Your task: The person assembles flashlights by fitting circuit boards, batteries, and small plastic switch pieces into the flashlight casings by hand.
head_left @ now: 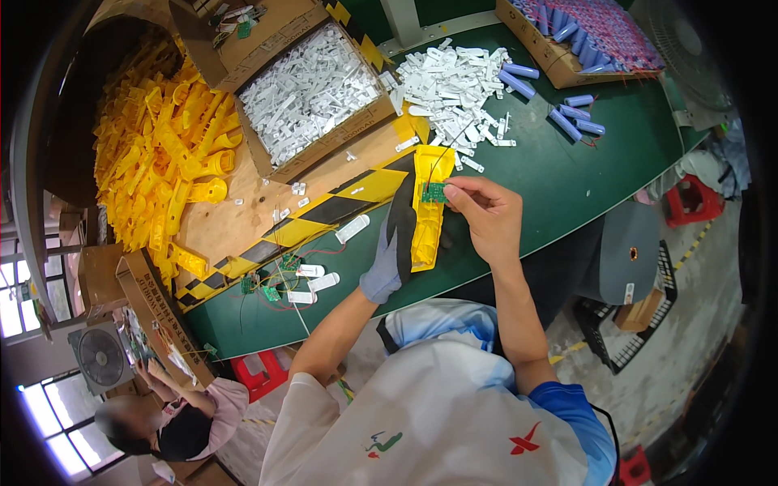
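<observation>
My left hand (392,243), in a grey and black work glove, is closed round a long yellow plastic housing (426,235) from its left side. The housing's hollow inside faces up. Bare, my right hand (489,212) pinches a small green circuit board (434,193) between thumb and finger, over the housing's upper half. A thin dark wire rises from the board. Whether the board touches the housing, I cannot tell. To the left on the green bench lie more circuit boards (271,293) with thin wires, beside several white oval plastic pieces (324,282).
A heap of yellow housings (166,154) lies at far left. An open carton (275,168) holds small white parts; a loose pile of white strips (454,85) sits beside it. Purple battery cells (565,121) lie near another carton (559,66). Another person (190,417) works at lower left.
</observation>
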Demonstrator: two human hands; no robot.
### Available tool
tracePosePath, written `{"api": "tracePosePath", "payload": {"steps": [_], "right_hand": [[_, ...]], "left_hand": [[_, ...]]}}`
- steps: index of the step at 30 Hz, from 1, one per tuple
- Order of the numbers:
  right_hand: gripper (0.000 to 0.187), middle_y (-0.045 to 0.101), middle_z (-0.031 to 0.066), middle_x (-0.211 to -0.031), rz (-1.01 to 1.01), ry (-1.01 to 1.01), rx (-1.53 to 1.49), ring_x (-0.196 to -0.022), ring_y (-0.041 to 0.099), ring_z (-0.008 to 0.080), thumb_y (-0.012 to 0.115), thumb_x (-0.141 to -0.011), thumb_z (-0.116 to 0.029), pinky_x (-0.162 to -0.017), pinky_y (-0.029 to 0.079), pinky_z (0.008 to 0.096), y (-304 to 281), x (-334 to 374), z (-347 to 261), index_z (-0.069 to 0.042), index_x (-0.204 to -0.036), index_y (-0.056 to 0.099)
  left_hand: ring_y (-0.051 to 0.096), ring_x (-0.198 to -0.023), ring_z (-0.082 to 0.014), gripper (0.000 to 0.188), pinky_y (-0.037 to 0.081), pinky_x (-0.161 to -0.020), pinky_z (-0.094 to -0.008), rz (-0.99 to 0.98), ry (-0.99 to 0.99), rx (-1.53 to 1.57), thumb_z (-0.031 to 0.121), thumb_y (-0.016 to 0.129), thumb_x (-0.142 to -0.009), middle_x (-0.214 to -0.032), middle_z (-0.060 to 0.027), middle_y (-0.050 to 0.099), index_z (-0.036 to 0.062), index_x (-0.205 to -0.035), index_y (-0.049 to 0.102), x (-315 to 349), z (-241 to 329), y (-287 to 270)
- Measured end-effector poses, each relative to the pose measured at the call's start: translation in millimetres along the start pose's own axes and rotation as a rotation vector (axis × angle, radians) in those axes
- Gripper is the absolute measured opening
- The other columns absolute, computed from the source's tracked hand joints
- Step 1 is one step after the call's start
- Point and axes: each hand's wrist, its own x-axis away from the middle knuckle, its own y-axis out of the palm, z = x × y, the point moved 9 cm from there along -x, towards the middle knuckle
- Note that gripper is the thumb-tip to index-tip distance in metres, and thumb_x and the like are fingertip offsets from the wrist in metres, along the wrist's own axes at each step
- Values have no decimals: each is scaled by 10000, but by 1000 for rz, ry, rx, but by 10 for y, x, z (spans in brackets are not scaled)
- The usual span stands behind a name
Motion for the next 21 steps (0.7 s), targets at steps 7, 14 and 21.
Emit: {"api": "tracePosePath", "payload": {"steps": [7,14,21], "right_hand": [[170,742,81,-933,9,-8,-18,-814,676,95,757,-910,-33,-753,547,220,-48,1,12,52,-1057,745],[187,744,88,-934,37,16,-14,-801,684,102,759,-906,-30,-721,559,224,6,60,44,49,-1076,750],[167,726,50,-869,-9,89,-39,-788,669,72,744,-934,-82,-675,546,212,85,42,107,39,-1049,744]], "left_hand": [[684,-806,-217,525,596,-685,-343,41,67,1,416,534,-1052,-1128,-122,609,62,-1412,392,23,195,184],[687,-746,-200,331,596,-629,-321,188,99,-140,276,506,-1069,-1029,-124,638,57,-1308,439,30,266,147],[663,-802,-158,274,583,-653,-298,262,188,-113,172,499,-1064,-1036,-94,617,49,-1302,446,86,271,36]]}}
